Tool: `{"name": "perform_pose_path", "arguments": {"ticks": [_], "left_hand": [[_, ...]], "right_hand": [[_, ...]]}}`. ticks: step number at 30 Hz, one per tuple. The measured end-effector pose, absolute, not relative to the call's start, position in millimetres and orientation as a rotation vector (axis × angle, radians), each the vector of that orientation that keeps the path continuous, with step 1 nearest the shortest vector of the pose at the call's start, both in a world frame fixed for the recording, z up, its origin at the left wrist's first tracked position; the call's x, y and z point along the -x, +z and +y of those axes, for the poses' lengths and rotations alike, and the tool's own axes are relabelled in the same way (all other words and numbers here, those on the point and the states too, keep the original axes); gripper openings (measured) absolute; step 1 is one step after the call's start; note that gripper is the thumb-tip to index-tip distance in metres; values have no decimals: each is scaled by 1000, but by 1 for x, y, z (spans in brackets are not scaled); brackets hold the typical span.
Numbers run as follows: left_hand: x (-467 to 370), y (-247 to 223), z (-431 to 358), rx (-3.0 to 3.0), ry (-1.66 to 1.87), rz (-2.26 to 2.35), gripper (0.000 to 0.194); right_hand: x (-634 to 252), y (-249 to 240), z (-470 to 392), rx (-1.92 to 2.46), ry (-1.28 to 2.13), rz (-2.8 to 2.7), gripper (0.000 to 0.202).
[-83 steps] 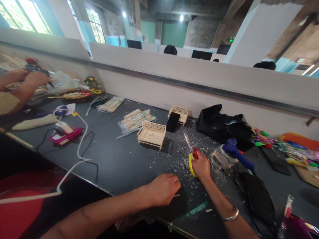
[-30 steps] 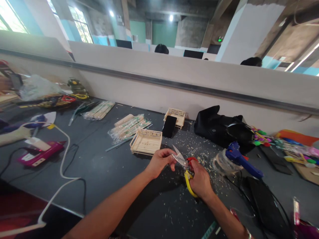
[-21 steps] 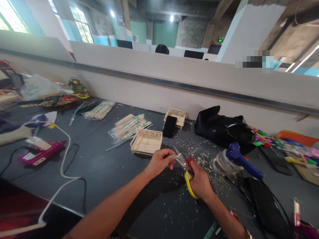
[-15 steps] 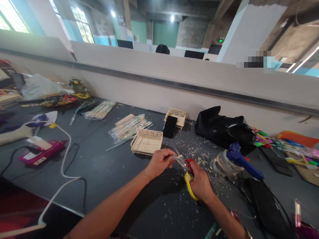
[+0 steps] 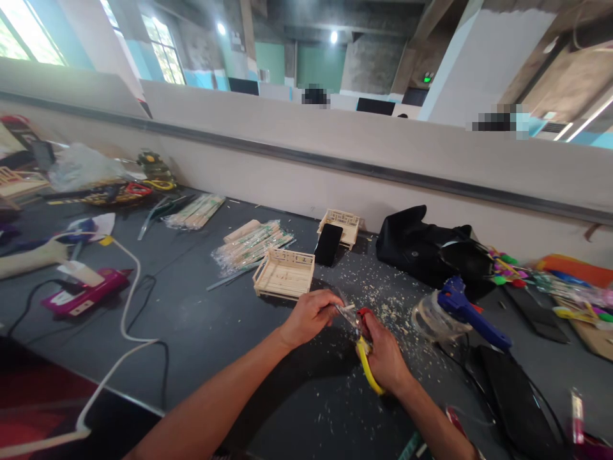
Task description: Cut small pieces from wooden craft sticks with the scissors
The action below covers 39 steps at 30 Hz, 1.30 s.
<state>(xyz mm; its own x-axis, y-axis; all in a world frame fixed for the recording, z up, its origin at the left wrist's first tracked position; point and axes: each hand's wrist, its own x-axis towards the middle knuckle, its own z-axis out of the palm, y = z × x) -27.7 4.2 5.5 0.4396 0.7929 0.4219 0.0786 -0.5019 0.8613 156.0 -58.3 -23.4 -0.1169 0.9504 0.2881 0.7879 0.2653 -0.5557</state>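
Pale partition (image 5: 249,172) panels are running along the back of a dark desk (image 5: 201,326), where pale chips (image 5: 385,300) are lying scattered near both hands. Above the desk, the right hand (image 5: 387,358) is gripping scissors (image 5: 368,370) by their red and yellow handles, with the blades pointing up and leftward. Thumb against fingers, the left hand (image 5: 309,319) is pinching a short pale stick (image 5: 347,308), which is sitting at the blades; how far they are closing on it is too small to tell. Just beyond the left hand, a small wooden seat model (image 5: 285,275) is standing upright, with wrapped sticks (image 5: 253,245) lying beside it. Farther back, a black phone (image 5: 329,244) is leaning against a second model (image 5: 350,222). Toward the right, a black bag (image 5: 416,246) is slumping near the partition, and a blue glue gun (image 5: 472,313) is resting at a clear container (image 5: 433,317).
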Motion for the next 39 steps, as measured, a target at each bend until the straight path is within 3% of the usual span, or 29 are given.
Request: {"name": "perform_pose_path", "arguments": {"ticks": [11,29,39], "left_hand": [[24,9,-1,-1931,1163,798,20],[20,5,-5,-1981,1248,751,18],[17,-2,-5,-2113,1332,802,16]], "right_hand": [[-156,-40,-59,1611,415,-1890,34],[-156,-28,-62,1680,254,-1958,30],[-154,-33,-60,1678,391,-1905,35]]}}
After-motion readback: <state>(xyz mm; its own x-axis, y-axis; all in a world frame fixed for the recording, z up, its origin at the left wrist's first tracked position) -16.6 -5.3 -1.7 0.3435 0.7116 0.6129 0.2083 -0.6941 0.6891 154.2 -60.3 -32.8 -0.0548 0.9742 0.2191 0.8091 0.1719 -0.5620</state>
